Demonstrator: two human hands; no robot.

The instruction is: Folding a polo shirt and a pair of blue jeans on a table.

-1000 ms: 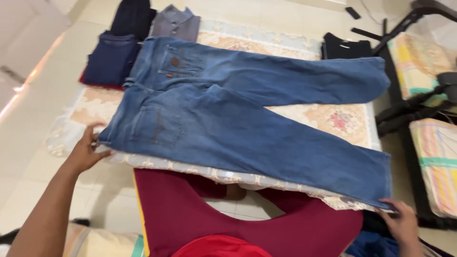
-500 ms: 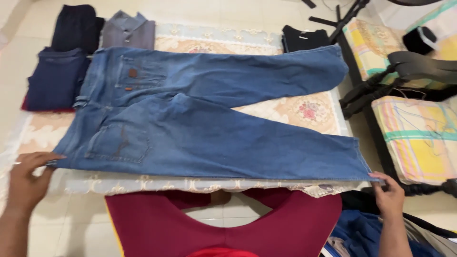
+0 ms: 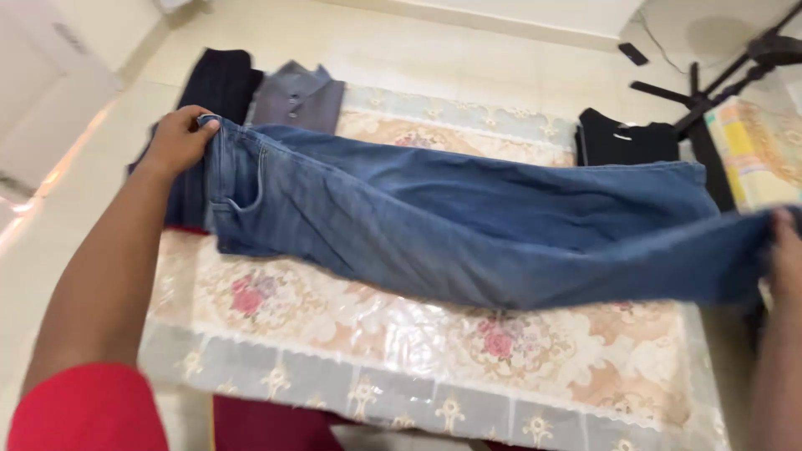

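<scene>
1. Where the floral mat (image 3: 351,326) stops at its left edge, bare pale tile floor (image 3: 83,150) runs out wide, with a white cabinet side at the far left of it.
2. My left hand (image 3: 178,139) is closed on the waistband of the jeans (image 3: 468,225), fingers curled over the denim edge, pinching it up off the mat.
3. Just behind that hand lie folded clothes: a dark navy stack (image 3: 219,88) and a grey shirt (image 3: 298,98) beside it, both at the mat's far left corner and close to the waistband I hold.
4. The jeans stretch across the middle from left to right, folded leg over leg, the waist end raised and the belly of the cloth sagging toward the mat.
5. Below the jeans, the near half of the mat shows bare, its lace edge (image 3: 434,409) running along the bottom towards me.
6. A black folded top (image 3: 626,138) sits at the mat's far right corner, just beyond the upper leg's hem.
7. Beyond it stand black chair legs (image 3: 718,79) and a striped cushion (image 3: 752,150), crowding the right side.
8. My right hand (image 3: 784,255) is at the frame's right edge, gripping the leg hems; the fingers are mostly hidden behind the denim.
</scene>
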